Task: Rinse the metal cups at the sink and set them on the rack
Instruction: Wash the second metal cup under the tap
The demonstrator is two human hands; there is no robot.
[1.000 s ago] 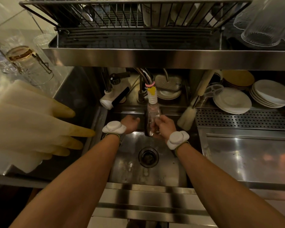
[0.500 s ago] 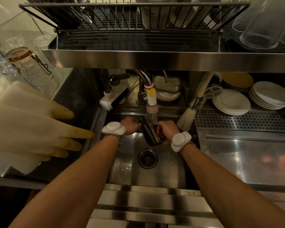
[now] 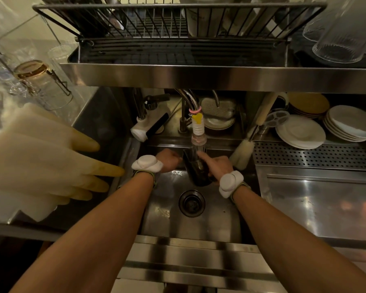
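Cup [image 3: 197, 175]: dark metal, tilted over the sink [image 3: 220, 225], mouth under the tap [image 3: 198, 132].
Right hand [image 3: 217, 164]: wrapped round the cup's side, forefinger stretched toward the rim.
Left hand [image 3: 169, 160]: curled just beside the cup — gripping or only touching, cannot tell.
Rinse: turn slowly under the water, tip out fully; firm hold, wet metal likely slippery.
Rack [image 3: 178, 5]: overhead, well apart — lift only once drained.

Dim, warm light comes from above. The shelf [image 3: 199, 78] at 12 o'clock glares along its edge, and the sink [image 3: 216, 220] beneath lies partly in shadow. The counter [image 3: 325, 208] at 3 o'clock carries soft reflections. The glove [image 3: 40, 166] at 9 o'clock is blurred and pale. Straight lines bow near the edges.
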